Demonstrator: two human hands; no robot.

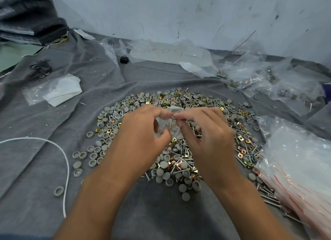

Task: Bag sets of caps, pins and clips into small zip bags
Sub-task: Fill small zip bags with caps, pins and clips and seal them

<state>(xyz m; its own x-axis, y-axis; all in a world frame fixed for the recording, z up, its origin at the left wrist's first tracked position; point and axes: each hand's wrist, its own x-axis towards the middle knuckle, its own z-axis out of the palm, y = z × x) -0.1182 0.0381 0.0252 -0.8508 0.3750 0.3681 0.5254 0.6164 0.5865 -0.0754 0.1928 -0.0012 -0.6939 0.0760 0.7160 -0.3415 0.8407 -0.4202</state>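
Both hands are pinching one small clear zip bag [168, 125] above the heap of caps, pins and clips [179, 132]: left hand [143, 130] gripping its left side, right hand [206, 130] pinching the top edge. Which way the crumpled bag is pointing, can't tell.

Matt grey plastic caps [162, 169], shiny brass-toned metal clips [240, 138] and silvery metal pins [185, 151] on soft matt grey cloth [35, 168]; glossy clear plastic zip bags [302, 169] at 4 o'clock.
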